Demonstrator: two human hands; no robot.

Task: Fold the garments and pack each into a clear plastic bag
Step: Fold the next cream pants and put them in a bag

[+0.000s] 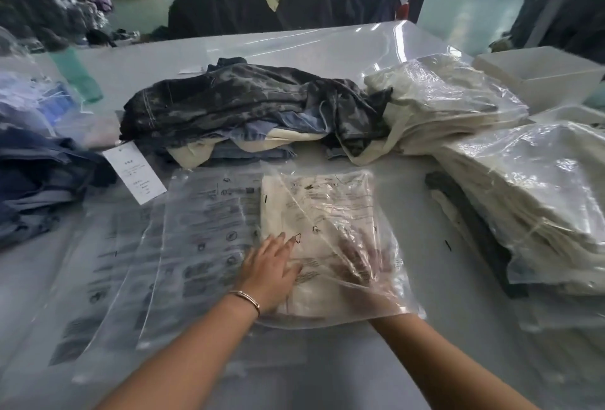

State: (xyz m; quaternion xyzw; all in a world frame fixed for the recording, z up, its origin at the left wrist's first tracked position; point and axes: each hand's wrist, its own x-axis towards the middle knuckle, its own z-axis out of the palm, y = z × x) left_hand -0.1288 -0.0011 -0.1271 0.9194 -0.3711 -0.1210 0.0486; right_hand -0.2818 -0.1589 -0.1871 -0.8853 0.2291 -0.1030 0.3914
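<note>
A folded cream garment (294, 206) lies inside a clear printed plastic bag (343, 190) on the table in front of me. My left hand (270, 270) rests flat on the bag's left side, fingers spread, holding nothing. My right hand (357, 262) is inside the bag, seen blurred through the plastic, lying against the garment; its grip is unclear. Several empty printed bags (183, 246) lie fanned out to the left.
A pile of dark washed and blue denim garments (248, 108) sits behind the bag. Stacks of bagged cream garments (523, 200) stand at right, with a white box (543, 75) beyond. Blue denim (39, 174) and a paper tag (134, 172) lie left.
</note>
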